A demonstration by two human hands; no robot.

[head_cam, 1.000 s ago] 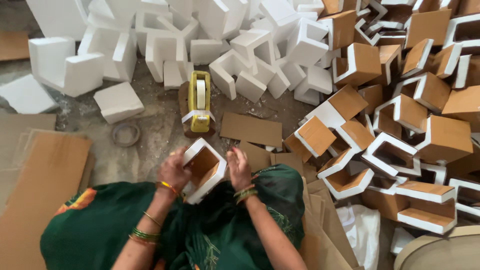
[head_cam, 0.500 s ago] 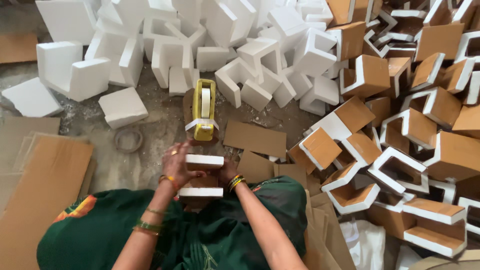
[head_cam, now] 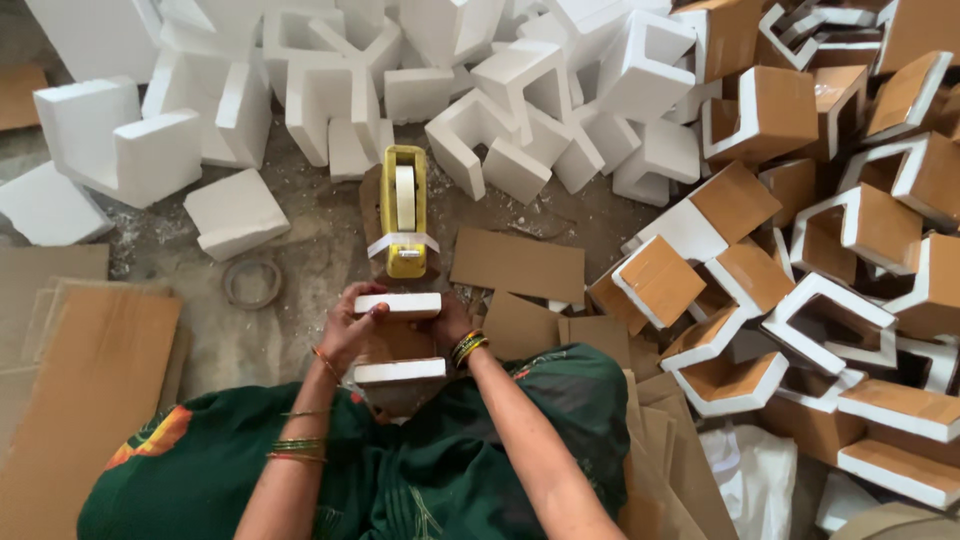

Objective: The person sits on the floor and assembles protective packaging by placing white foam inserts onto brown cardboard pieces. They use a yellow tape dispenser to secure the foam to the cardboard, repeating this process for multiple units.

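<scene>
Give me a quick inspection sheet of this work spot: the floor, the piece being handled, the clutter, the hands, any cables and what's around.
Surface: bare concrete floor, dusty, with white crumbs.
Job's things: U-shaped foam piece with brown card on it, held over the lap; yellow tape dispenser on the floor just beyond it.
Clutter: empty tape ring; loose cardboard sheet.
Hands: left hand grips the piece's left side; right hand grips its right side.
Cables: nothing seen.
Surroundings: plain white foam pieces piled ahead; card-covered foam pieces heaped right; flat cardboard stack left.
</scene>
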